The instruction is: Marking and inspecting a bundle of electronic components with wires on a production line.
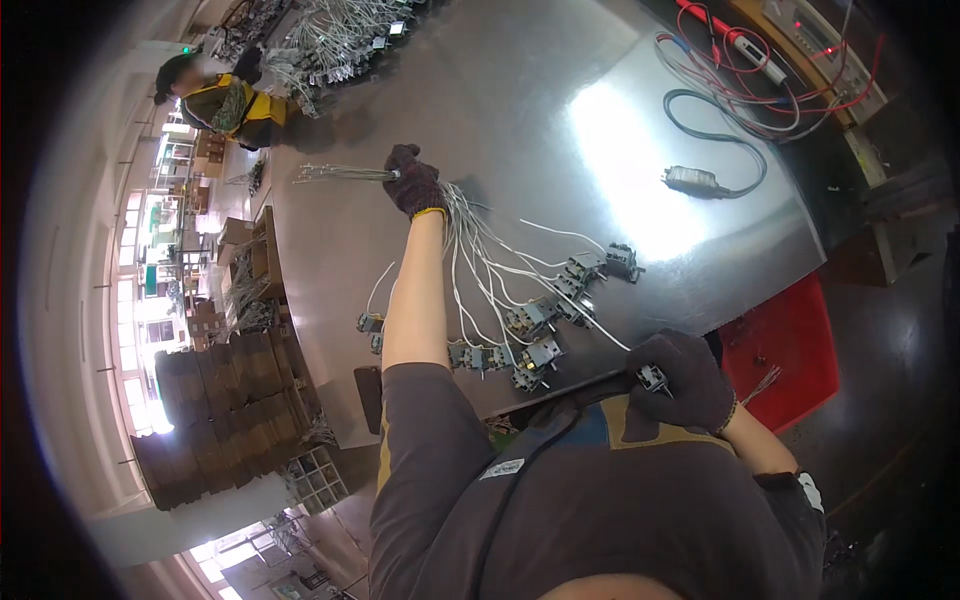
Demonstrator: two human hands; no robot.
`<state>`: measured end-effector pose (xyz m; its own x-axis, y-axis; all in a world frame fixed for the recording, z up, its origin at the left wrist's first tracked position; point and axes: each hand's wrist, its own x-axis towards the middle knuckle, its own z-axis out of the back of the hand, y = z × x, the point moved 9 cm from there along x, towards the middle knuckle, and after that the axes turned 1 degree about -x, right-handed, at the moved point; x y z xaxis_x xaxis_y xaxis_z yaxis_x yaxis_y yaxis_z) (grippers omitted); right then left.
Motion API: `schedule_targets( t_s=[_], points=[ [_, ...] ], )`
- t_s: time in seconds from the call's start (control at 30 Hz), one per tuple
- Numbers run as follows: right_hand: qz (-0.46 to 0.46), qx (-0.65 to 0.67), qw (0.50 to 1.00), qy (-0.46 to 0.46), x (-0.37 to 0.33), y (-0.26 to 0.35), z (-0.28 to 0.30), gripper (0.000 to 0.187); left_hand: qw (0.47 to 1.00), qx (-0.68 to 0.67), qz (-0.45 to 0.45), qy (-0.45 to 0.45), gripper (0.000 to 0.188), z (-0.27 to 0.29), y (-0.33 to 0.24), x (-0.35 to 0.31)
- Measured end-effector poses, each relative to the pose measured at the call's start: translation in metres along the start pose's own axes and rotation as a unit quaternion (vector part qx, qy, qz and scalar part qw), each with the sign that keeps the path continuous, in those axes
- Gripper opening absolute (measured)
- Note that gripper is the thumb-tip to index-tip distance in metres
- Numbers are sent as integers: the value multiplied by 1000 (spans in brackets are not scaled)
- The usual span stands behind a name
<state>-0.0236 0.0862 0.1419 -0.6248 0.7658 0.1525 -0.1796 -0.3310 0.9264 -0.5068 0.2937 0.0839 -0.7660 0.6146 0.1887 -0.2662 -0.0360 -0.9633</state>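
Observation:
My left hand point(413, 182), in a dark knit glove, is closed round a bundle of white wires point(345, 173) over the metal table. Their loose ends stick out to the left of the fist. From its other side the wires fan toward me to several small grey electrical components point(530, 318) with metal shafts, lying near the table's front edge. My left forearm partly covers some of them. My right hand point(685, 380), gloved too, is closed on one such grey component point(652, 378) at the front edge. A white wire runs from near it back toward the bundle.
A red bin point(785, 350) with a few wires stands right of the table point(520, 110). A grey cable with a taped plug point(695, 182), red leads and an instrument point(830, 50) lie far right. Far left are a wire heap point(335, 45) and a person point(225, 105).

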Motion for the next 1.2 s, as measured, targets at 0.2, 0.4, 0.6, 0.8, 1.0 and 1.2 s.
schedule_targets(
  t_s=[0.2, 0.4, 0.6, 0.8, 1.0, 1.2],
  points=[
    [3, 7, 1000, -12, -10, 0, 3, 37, 993, 57, -108, -6, 35, -3, -4, 6],
    [5, -45, 999, -10, -20, -12, -11, 37, 995, -88, 25, 40, 29, -3, 3, -9],
    [10, 3, 1000, -15, -24, -9, -16, 40, 956, -45, 155, 245, 19, -6, 17, -37],
    [27, -29, 999, -17, -24, -15, -8, 41, 950, 27, 101, 296, 26, 9, 20, -39],
    [31, -25, 999, -9, -25, -21, -5, 42, 937, 5, 100, 334, 39, 14, 21, -43],
    [13, -5, 1000, 4, -26, -22, -6, 41, 928, 128, 41, 346, 46, 13, 18, -36]
  ],
)
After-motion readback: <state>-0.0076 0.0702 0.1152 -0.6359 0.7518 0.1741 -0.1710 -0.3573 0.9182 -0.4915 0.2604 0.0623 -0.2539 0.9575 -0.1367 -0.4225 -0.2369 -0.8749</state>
